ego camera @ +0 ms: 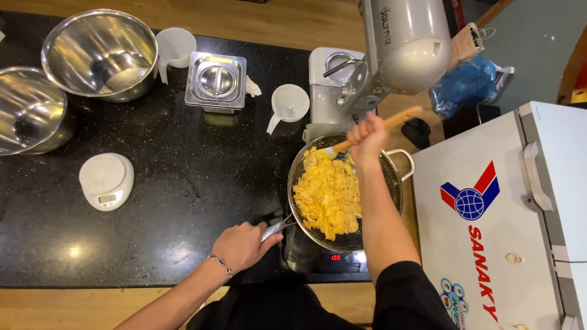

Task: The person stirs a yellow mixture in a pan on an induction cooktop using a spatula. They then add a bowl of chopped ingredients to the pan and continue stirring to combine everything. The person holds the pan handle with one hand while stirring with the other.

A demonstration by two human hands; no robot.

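The left hand [244,243] is closed around the handle of the pan [391,183], which sits on a cooker at the right end of the black bench [183,183], while the right hand [367,135] grips a wooden spatula [391,121] whose blade rests in the yellow scrambled eggs [327,195].

Black speckled stone countertop [183,183] with light glints, wooden surround [275,21], white chest freezer [507,214] at right, grey floor [532,55] beyond
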